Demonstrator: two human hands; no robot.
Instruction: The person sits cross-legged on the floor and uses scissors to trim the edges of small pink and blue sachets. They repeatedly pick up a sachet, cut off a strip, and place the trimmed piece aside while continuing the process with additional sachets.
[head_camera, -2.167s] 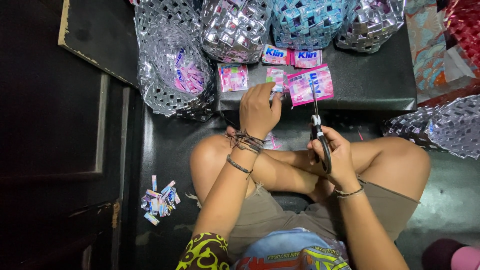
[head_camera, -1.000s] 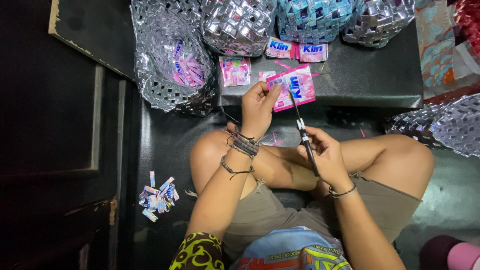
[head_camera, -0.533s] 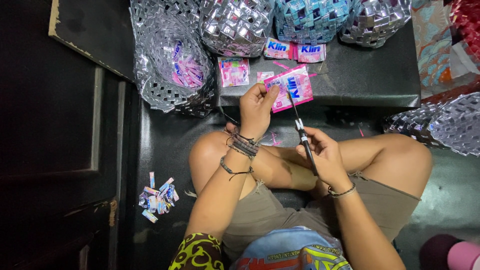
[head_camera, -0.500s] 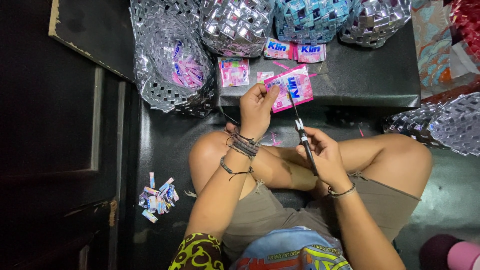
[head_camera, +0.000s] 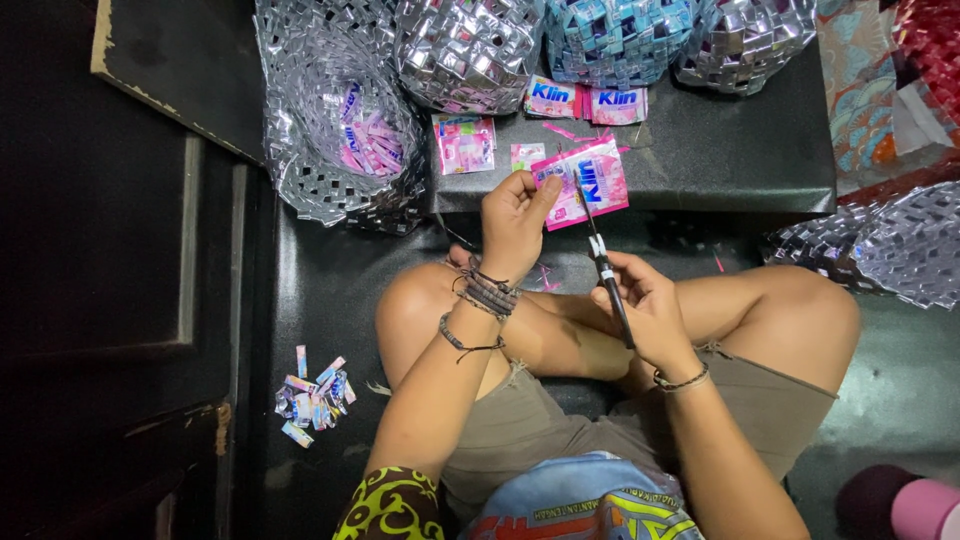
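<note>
While the person sits cross-legged on the dark floor (head_camera: 300, 300), the left hand (head_camera: 512, 222) pinches the left edge of a pink sachet wrapper (head_camera: 585, 183) between thumb and curled fingers (head_camera: 545, 190), holding it up just over the near edge of the low black worktop (head_camera: 740, 150). At about four o'clock from that hand, the right hand (head_camera: 645, 305) is closed around the black handles of a pair of scissors (head_camera: 605, 268); the blades point up toward twelve o'clock and meet the wrapper's lower edge — how far the blades are parted cannot be told.

Beyond the wrapper, at twelve o'clock, two more pink-and-blue sachets (head_camera: 585, 98) lie side by side on the worktop, and another pink sachet (head_camera: 465, 143) lies at about ten o'clock with a smaller piece beside it. A woven silver foil basket (head_camera: 340, 140) stands at nine to ten o'clock — it holds several pink wrappers. More woven foil bags, silver and blue (head_camera: 610, 40), line the worktop's far edge. On the floor at about seven o'clock from the left knee lies a small heap of cut wrapper strips (head_camera: 313, 400).
</note>
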